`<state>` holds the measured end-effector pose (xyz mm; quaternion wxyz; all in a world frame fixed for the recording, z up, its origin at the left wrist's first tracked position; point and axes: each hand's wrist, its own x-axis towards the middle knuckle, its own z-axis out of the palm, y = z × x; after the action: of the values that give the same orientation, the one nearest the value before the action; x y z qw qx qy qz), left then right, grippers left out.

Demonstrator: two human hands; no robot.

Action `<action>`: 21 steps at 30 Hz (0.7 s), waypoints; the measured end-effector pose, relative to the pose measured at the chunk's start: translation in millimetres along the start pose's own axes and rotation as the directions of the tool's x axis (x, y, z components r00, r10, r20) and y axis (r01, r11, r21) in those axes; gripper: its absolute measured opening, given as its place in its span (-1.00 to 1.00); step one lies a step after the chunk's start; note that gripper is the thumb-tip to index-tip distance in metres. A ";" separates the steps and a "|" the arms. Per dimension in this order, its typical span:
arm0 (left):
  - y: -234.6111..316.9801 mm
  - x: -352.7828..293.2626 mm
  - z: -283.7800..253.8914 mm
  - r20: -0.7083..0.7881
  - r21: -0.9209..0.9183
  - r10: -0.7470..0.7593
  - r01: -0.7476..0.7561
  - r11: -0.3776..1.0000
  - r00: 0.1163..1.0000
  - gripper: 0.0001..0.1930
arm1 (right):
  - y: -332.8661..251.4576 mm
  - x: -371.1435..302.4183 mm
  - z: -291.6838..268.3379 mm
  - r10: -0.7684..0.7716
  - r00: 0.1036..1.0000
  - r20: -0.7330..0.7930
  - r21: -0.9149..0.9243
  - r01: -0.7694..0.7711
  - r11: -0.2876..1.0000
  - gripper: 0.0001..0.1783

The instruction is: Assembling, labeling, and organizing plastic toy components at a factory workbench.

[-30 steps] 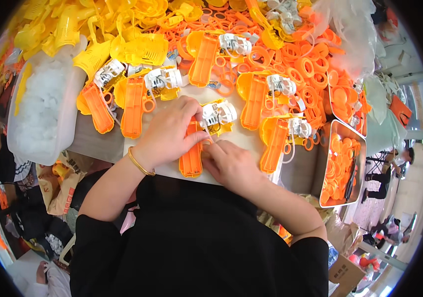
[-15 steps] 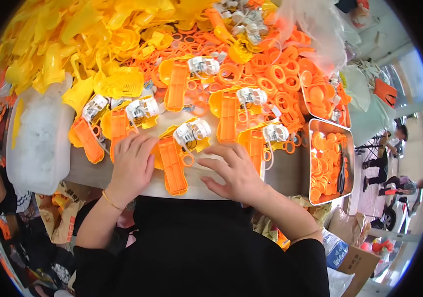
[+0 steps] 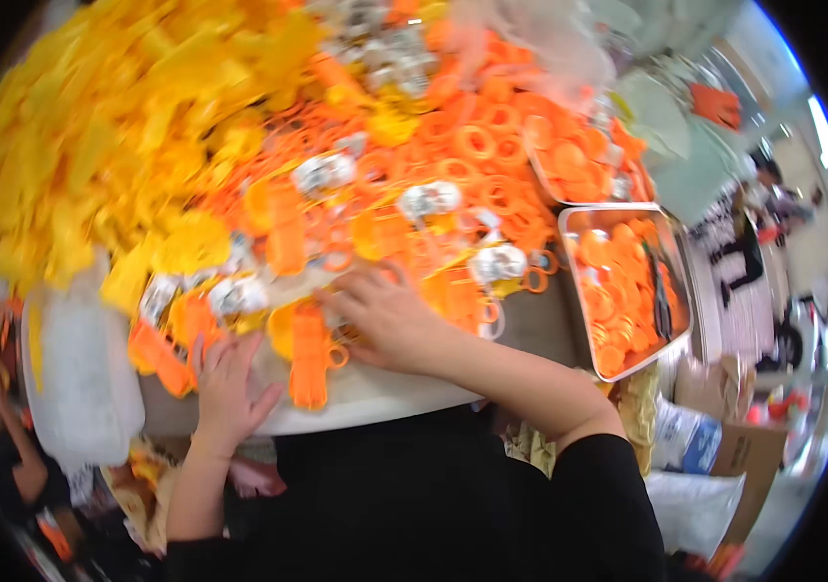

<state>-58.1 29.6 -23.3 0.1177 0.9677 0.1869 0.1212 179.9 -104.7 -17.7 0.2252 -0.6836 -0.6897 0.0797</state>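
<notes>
At the table's near edge lies a yellow plastic shell with an orange ribbed handle piece (image 3: 309,364) and a small orange ring beside it. My right hand (image 3: 385,315) reaches across its far end with bent fingers. That hand covers the spot where similar pieces carry a white mechanism (image 3: 430,200), and what its fingertips hold is hidden. Left of the shell is my left hand (image 3: 228,383), fingers stretched forward and thumb apart, nothing visible in it. Its fingertips are close to another orange handle piece (image 3: 195,318). The picture is smeared by motion.
Yellow plastic parts (image 3: 123,145) heap up at the far left, orange rings (image 3: 477,144) at the far middle. A metal tray (image 3: 567,291) of orange discs, with dark scissors-like tool (image 3: 661,301), stands right. A whitish translucent bin (image 3: 84,388) is at left. More shells surround my hands.
My right hand has moved left and forward over the shell's white mechanism. My left hand has drawn back slightly from the shell. The whole view has shifted and tilted.
</notes>
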 end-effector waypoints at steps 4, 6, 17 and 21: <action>-0.8 0.8 10.7 -0.053 -0.011 0.079 -0.080 0.997 0.995 -0.39 | 7.4 17.6 12.0 -0.101 0.993 -0.058 0.091 0.106 0.990 -0.16; 8.2 5.3 13.3 -0.125 -0.082 0.004 -0.014 0.997 0.992 -0.43 | 4.7 16.3 8.3 -0.182 0.974 -0.137 0.000 0.184 0.983 -0.17; 38.7 20.5 4.1 -0.298 -0.175 0.117 -0.175 0.969 0.947 -0.64 | 182.7 -255.4 -193.0 0.843 0.226 -0.488 -0.180 -0.971 0.157 -0.49; 61.4 40.7 0.6 -0.303 -0.147 0.204 -0.257 0.955 0.931 -0.68 | 197.3 -278.4 -174.9 0.884 0.189 -0.428 -0.129 -0.981 0.147 -0.37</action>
<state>-0.8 -10.0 0.6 0.1636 0.9404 0.0744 0.2886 422.2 -401.5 -1.3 0.0743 -0.9942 -0.0754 -0.0187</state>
